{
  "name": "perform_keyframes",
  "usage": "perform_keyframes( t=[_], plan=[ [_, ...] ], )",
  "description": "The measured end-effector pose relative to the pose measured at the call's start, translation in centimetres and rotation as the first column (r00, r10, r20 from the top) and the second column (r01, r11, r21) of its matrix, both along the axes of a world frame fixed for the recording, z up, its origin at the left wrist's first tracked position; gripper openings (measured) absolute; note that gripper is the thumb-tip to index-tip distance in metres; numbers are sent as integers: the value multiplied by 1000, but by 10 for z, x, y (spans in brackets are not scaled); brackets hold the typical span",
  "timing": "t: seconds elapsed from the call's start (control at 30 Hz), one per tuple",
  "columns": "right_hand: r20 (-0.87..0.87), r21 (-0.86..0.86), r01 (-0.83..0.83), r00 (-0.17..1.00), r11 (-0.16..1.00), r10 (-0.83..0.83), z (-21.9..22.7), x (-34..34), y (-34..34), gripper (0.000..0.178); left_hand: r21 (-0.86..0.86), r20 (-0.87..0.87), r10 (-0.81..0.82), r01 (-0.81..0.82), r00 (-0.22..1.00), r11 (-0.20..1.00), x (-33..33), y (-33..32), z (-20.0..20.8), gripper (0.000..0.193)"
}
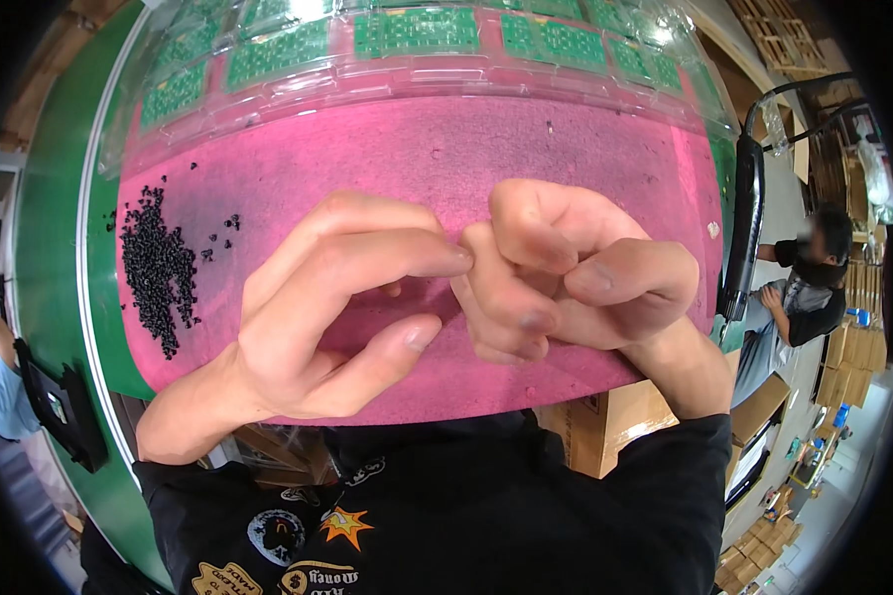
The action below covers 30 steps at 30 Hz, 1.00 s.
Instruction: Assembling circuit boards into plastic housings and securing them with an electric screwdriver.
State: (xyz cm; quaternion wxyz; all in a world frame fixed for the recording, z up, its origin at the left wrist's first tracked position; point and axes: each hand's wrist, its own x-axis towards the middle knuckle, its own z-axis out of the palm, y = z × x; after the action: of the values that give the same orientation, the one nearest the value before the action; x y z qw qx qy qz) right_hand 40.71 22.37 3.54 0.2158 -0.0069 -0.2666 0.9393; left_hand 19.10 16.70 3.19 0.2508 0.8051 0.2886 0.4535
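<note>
Both my hands are raised over the pink mat, close together. My left hand has its fingers loosely bent and its thumb well apart from them, with nothing seen between. Its fingertips reach the fingers of my right hand, touching or nearly so. The right hand is turned partly palm up, its fingers curled in and the thumb bent over. Whatever may lie inside that curl is hidden. A loose pile of small black parts lies on the mat, left of my left hand.
Clear plastic trays with green circuit boards stand along the far side of the pink mat. A black cylindrical tool hangs at the right edge. Cardboard boxes sit below the table. A person is off to the right.
</note>
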Motion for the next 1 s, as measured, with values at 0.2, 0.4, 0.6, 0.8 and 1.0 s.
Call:
perform_keyframes(
  t=[0.2, 0.4, 0.6, 0.8, 1.0],
  plan=[
    [9, 18, 77, 997, 997, -77, -4, -2, 2, 14, -259, 346, -44, 141, 937, 955, 5, 0, -6, 13],
    [-17, 26, 83, 996, 996, -82, -5, -3, 1, 17, -423, 500, -27, 271, 866, 865, 3, -1, -6, 28],
    [-11, 32, 105, 994, 994, -105, -6, -2, 1, 18, -558, 679, 45, 474, 733, 681, 0, -5, -2, 25],
    [3, 45, 107, 994, 993, -108, -6, -2, 1, 18, -565, 796, 118, 660, 593, 496, -2, -5, 1, 28],
    [128, 163, 189, 969, 968, -211, 1, -5, -3, 25, -588, 797, 163, 685, 582, 431, -1, -4, 1, 28]
  ],
)
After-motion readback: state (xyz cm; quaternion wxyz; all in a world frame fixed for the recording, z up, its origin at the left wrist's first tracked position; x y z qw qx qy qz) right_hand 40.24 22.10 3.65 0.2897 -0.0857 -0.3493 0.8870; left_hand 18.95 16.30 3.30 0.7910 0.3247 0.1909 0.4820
